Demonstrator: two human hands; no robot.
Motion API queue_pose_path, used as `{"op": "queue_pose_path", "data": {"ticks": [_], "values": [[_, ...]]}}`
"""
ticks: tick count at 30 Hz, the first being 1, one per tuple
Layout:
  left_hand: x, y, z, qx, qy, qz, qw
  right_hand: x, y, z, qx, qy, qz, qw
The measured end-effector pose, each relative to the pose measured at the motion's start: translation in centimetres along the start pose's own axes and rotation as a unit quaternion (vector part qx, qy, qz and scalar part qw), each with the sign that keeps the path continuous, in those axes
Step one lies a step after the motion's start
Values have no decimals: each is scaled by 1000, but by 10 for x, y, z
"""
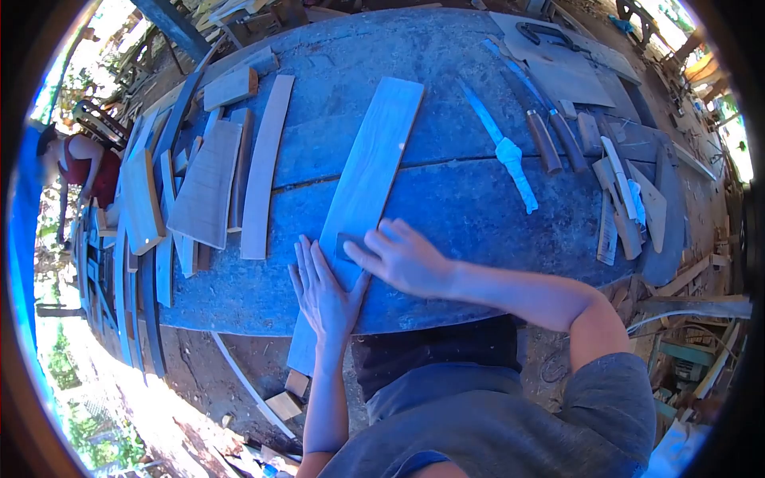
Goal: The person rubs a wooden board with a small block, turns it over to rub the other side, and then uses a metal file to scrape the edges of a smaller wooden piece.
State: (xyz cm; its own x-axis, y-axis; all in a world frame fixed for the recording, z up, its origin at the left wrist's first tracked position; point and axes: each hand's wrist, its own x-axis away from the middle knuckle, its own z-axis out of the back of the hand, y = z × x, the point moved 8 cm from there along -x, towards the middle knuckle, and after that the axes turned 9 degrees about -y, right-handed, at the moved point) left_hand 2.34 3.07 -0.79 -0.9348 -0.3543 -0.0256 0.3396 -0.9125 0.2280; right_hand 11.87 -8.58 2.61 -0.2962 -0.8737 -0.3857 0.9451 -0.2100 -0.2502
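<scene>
A long, flat wooden board (374, 151) lies aslant across the blue worktable, its near end reaching past the front edge. My left hand (323, 295) rests flat on the board near that edge, fingers stretched out and thumb apart. Just to its right, my right hand (406, 259) is closed on a small dark flat pad (347, 245), which is against the board's face. Its fingers cover most of the pad, and I cannot tell what the pad is made of.
Wooden pieces (209, 191) crowd the worktable's (319, 56) left side. On the right lie a blade with a cloth-wrapped grip (510, 155), wooden-handled tools (543, 142), a clamp (546, 36) and offcuts (621, 183). Another person (92, 163) is at far left.
</scene>
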Motion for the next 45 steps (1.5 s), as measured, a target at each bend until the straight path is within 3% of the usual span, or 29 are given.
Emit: {"op": "queue_pose_path", "data": {"ticks": [1,3,5,7,8,10,11,13,15,18,20,22,25,29,32,34,36,39,42,44,45], "values": [[0,-1,1,-4,-4,3,1000,-2,-6,6,-19,-8,35,999],[-1,2,4,13,-4,3,1000,-25,74,29,-112,-15,-173,978],[-1,1,6,12,-4,6,1000,-31,180,43,-69,120,-332,933],[-2,2,6,14,-5,7,1000,-47,220,45,177,116,-208,955],[-2,2,6,14,-6,9,1000,-48,209,47,179,117,-208,955],[-3,2,6,21,-2,11,1000,-39,176,45,14,125,-314,941],[-3,2,8,14,-4,10,1000,-32,143,32,31,120,-277,953],[-3,5,7,16,-5,4,1000,-16,58,3,75,33,-106,991],[-3,5,6,13,-5,8,1000,5,8,-5,19,36,-21,999],[-2,6,7,15,3,-3,1000,-19,75,21,125,-3,-84,989],[-1,5,9,12,12,-4,1000,-38,161,44,203,52,-216,954],[-2,4,7,14,11,-5,1000,-48,205,56,224,116,-253,934],[-3,4,7,20,5,1,1000,-39,181,36,203,120,-280,931],[-5,4,7,15,-1,0,1000,-6,53,8,127,60,-108,984],[-2,5,8,21,2,-3,1000,-15,87,24,151,69,-91,982],[-2,6,9,13,13,-12,1000,-33,168,46,198,124,-227,945],[-2,6,6,10,15,-13,1000,-47,221,57,236,148,-293,915],[-2,6,8,12,12,-10,1000,-40,197,44,250,171,-289,908],[-5,5,8,14,5,-1,1000,-15,115,34,201,152,-232,939],[-3,5,5,8,-11,-6,1000,-4,82,17,156,107,-125,974],[-2,5,6,12,-7,-9,1000,-5,95,22,150,98,-149,972]]}}
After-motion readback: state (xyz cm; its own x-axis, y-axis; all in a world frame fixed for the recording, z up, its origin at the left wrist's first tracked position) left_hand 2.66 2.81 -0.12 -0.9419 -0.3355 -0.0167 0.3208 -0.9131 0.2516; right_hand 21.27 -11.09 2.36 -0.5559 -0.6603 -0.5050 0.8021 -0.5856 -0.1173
